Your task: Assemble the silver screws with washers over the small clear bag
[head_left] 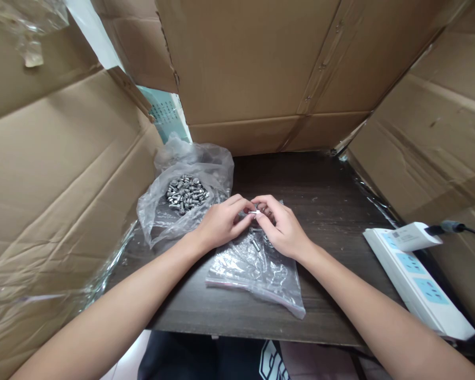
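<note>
At mid-surface [324, 200] | left hand [221, 224] and right hand [285, 227] are meeting, fingers pinching a small screw [255, 212] over flat clear bag [257, 269] | risk: screw likely slipping, rolling off edge | open bag of screws [187, 194] is sitting beside left hand.

shiny metal screws [186, 193], glossy plastic bag [257, 269]

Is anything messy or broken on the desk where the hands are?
Nothing looks broken or spilled. The screws sit heaped inside their open plastic bag, and a few lie in the flat zip bag. The left hand and right hand pinch one small metal piece together. The cardboard walls are creased.
</note>
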{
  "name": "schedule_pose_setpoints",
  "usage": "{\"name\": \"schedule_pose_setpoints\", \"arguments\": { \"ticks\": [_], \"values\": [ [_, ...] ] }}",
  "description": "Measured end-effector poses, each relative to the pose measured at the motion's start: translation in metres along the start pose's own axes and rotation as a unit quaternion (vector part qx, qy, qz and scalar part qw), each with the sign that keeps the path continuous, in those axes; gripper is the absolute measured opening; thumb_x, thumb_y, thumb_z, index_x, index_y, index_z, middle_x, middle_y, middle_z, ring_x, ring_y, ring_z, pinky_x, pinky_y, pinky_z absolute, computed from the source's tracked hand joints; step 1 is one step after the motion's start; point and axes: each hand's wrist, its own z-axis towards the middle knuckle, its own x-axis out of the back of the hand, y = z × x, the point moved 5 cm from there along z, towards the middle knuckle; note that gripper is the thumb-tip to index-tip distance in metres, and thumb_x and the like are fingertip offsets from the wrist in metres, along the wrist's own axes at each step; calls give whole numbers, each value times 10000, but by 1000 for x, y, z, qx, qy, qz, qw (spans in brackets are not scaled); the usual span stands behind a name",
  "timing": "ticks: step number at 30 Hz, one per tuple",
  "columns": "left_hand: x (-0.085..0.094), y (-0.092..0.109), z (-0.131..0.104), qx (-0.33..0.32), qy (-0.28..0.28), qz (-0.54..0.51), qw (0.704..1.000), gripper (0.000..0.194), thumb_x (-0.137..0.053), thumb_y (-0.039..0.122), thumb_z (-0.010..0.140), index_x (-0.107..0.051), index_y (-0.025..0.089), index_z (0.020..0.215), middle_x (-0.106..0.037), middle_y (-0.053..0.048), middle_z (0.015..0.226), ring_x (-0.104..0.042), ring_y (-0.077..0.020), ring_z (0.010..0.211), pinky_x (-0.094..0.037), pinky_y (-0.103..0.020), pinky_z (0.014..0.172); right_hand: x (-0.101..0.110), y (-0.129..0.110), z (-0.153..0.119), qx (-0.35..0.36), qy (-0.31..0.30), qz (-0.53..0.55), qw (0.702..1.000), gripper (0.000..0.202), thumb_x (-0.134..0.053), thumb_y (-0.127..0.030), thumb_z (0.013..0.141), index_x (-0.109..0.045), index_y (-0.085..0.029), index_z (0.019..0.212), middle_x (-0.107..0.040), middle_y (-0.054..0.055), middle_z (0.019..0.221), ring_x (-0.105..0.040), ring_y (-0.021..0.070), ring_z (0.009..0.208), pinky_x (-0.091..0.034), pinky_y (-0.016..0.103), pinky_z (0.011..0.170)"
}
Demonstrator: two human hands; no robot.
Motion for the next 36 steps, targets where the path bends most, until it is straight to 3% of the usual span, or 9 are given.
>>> {"name": "schedule_pose_setpoints", "arguments": {
  "ticks": [5, 14, 20, 23, 27, 31, 36],
  "values": [
    [-1, 0, 0, 1, -7, -6, 1000, 116, -604, 247, 1020, -658, 186, 1102, -662, -19, 1003, -575, -92, 626, -436, -248, 635, -1, 4, 0, -14, -9, -4, 1000, 245, -422, -274, 1065, -616, -185, 1185, -672, 8, 781, -629, 162, 676, -452, 299, 679],
    [0, -1, 1, 4, 0, -3, 1000, 104, -613, 248, 1020, -652, 175, 1083, -655, -23, 1005, -566, -96, 645, -423, -244, 638, 0, -3, -1, 37, 30, -18, 999, 254, -549, -168, 924, -615, -179, 1169, -649, 61, 990, -606, 161, 763, -487, 279, 660],
    [0, -1, 0, 6, 2, -4, 1000, 94, -615, 242, 1018, -650, 175, 1074, -657, -20, 996, -561, -95, 642, -407, -243, 625, -3, 2, -1, -10, -10, 4, 1000, 219, -487, -260, 1029, -588, -187, 1209, -622, -10, 775, -584, 156, 669, -458, 299, 675],
    [0, -1, 0, 7, 0, -6, 1000, 99, -614, 248, 1019, -650, 178, 1078, -658, -21, 1003, -556, -93, 634, -411, -243, 622, -1, 2, 0, -4, 2, 2, 1000, 215, -513, -246, 1003, -593, -190, 1194, -660, 15, 873, -610, 163, 731, -470, 301, 705],
    [0, 0, 0, 2, -2, -9, 1000, 103, -604, 245, 1020, -649, 180, 1085, -659, -21, 1002, -551, -89, 623, -416, -242, 622, -2, 2, -1, -11, -9, 6, 1000, 212, -471, -282, 1042, -586, -194, 1197, -644, -2, 792, -609, 162, 695, -463, 299, 685],
    [0, 0, 0, -2, 0, -5, 1000, 104, -586, 234, 1018, -648, 171, 1073, -657, -32, 1002, -551, -96, 632, -419, -243, 624, -3, 2, -2, -16, -11, 6, 1000, 226, -558, -319, 1014, -584, -201, 1205, -680, 23, 915, -623, 160, 731, -475, 293, 673],
    [0, 0, 1, -1, 0, -1, 1000, 112, -579, 246, 1019, -649, 175, 1069, -660, -38, 1000, -566, -107, 649, -425, -247, 632, -6, 2, -2, -6, -16, 5, 1000, 234, -534, -287, 1015, -573, -199, 1228, -694, 41, 974, -627, 162, 747, -490, 308, 709]
  ]
}}
